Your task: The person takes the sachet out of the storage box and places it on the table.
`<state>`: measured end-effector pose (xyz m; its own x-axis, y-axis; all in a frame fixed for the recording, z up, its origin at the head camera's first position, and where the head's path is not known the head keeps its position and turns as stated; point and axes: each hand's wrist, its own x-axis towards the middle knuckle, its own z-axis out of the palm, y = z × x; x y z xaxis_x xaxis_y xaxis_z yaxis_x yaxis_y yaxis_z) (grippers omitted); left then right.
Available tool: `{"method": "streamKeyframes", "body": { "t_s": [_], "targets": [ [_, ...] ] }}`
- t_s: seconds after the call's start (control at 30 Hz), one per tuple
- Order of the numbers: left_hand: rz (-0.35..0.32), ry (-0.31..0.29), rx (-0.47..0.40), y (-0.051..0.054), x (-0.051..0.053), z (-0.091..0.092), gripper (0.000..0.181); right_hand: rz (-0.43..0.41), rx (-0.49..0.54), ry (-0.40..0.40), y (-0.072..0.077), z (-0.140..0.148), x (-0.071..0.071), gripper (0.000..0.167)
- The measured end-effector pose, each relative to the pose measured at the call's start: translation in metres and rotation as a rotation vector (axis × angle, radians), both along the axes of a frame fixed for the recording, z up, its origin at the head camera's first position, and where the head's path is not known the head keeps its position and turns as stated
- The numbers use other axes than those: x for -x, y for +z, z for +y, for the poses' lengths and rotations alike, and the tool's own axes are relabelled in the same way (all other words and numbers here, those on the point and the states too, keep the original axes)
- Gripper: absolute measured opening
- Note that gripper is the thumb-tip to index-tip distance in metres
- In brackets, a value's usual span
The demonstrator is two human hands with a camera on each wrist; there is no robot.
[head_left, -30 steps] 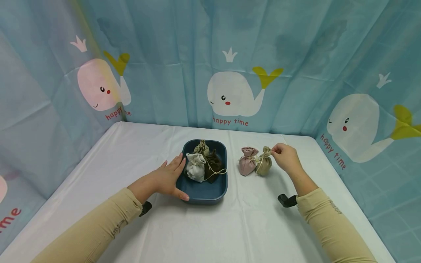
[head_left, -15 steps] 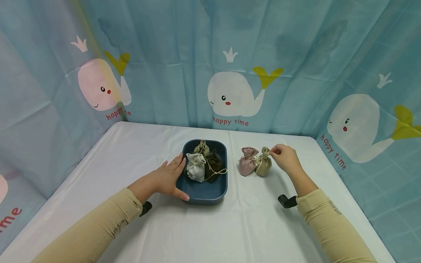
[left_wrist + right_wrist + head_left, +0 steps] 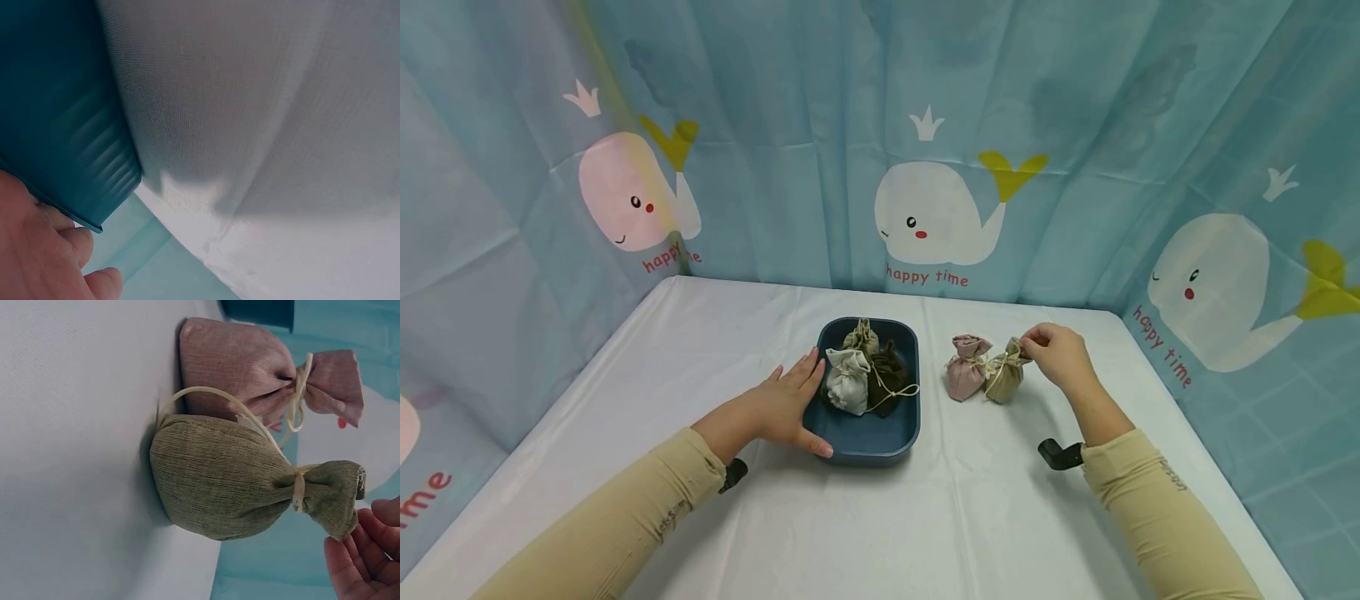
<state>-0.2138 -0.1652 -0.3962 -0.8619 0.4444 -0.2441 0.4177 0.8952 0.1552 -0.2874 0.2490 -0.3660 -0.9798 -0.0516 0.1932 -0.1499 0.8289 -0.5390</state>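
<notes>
In the head view my left hand rests with straight, spread fingers along the left rim of a dark blue plastic basin. Inside lie a white drawstring pouch, a dark brown one and an olive one. To the right of the basin, my right hand pinches the gathered top of a khaki-green drawstring pouch. That pouch sits on the table, leaning slightly toward the hand. A pink drawstring pouch stands just left of it, in contact or nearly so.
White cloth covers the table. A light blue curtain printed with whales hangs behind and at both sides. The brown pouch's cord hangs over the basin's right rim. Black camera mounts stick out from both wrists.
My right hand has shifted slightly to the right, and the top of the khaki-green pouch has tilted that way with it. My left hand and the basin stay put.
</notes>
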Motion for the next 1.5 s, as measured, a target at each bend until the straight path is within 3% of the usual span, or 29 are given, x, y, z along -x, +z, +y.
{"method": "streamKeyframes", "body": {
  "t_s": [0.8,1.5],
  "targets": [
    [0.009,-0.006,0.002,0.001,0.0,0.0,0.133,0.058,0.034,0.004,0.023,-0.008,-0.001,0.023],
    [-0.007,0.007,-0.001,0.001,-0.001,0.001,0.133,0.036,0.081,0.144,0.039,-0.065,-0.005,0.018]
  ]
}}
